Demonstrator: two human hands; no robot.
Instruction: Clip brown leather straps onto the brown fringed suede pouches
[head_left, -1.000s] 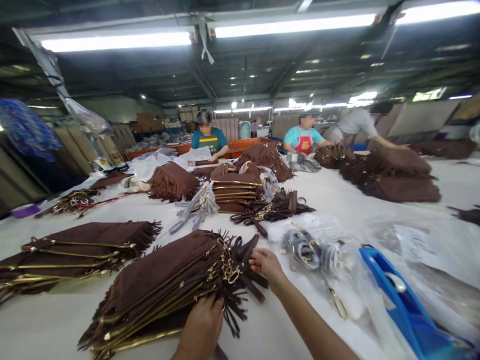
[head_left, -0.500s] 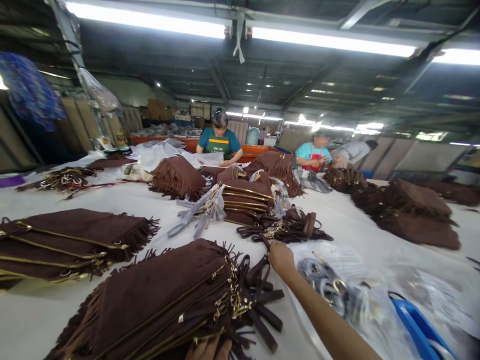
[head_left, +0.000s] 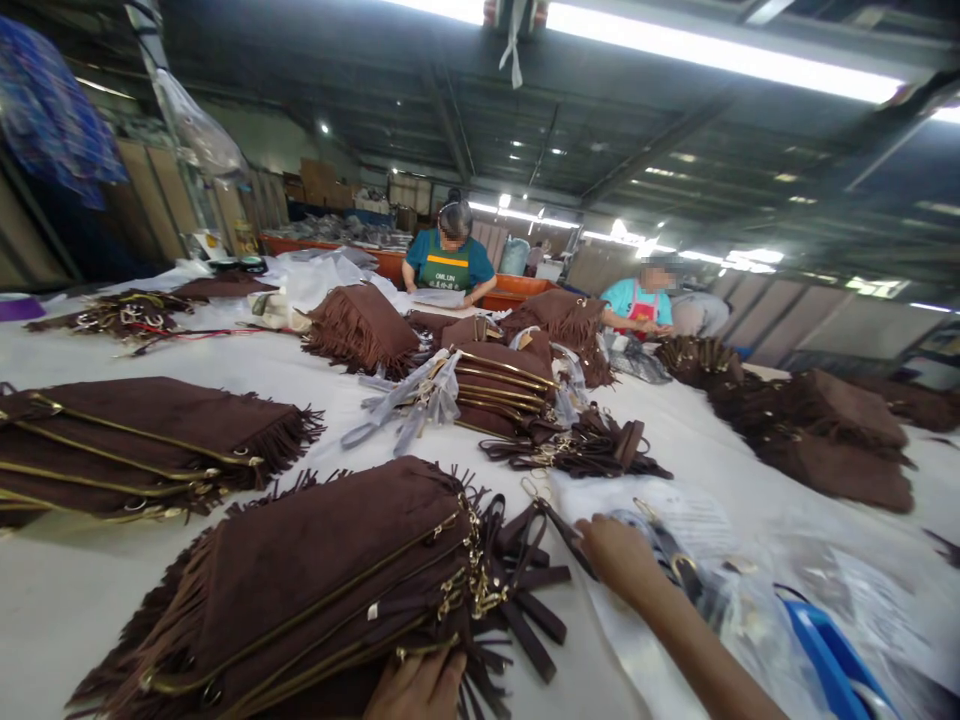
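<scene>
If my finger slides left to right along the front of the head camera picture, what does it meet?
Leftmost pile of fringed brown bags, left hand, fan of brown straps, right hand, blue plastic thing.

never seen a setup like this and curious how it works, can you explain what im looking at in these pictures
There is no machine: these are a person's bare hands, seen by one camera worn on their head, looking forward and down. The left hand touches the near edge of a stack of brown fringed bags. The right hand holds a dark strap. On the white table, another bag stack lies to the left, a strap pile beyond, and a blue object to the right, too cut off to name. A co-worker in a green apron is farther back.
</scene>
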